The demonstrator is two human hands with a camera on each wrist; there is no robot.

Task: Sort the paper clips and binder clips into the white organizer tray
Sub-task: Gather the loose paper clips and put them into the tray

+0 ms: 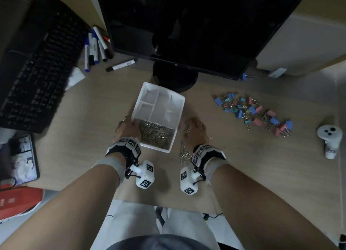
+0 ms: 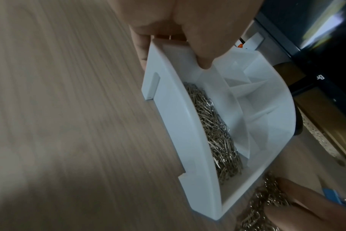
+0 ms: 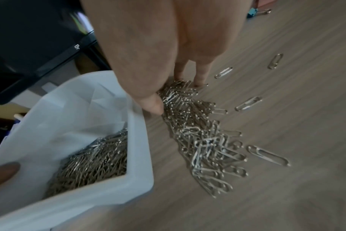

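White plastic walls of the tray (image 1: 178, 107) sit on the desk (image 1: 93, 107) in front of the monitor (image 1: 187, 25). Its near, large compartment already holds a bed of paper clips (image 1: 156, 135); the smaller compartments look bare. The left hand (image 1: 127, 128) grips the tray's left wall, thumb hooked inside and fingers outside, steadying it. The right hand (image 3: 168, 46) is down on the loose heap of paper clips (image 3: 198, 132) lying just beside the tray's right wall, thumb and fingertips (image 3: 199, 78) closing on a bunch at the heap's far end. A few single clips (image 3: 267, 154) lie scattered farther right. The binder clips (image 1: 252, 111) wait in a coloured pile well apart to the right, untouched.

The paper-clip step seems partly done. Next, the bunch likely needs lifting over the wall and dropping into the same compartment, then the strays gathering, before the binder clips get a compartment of their own.
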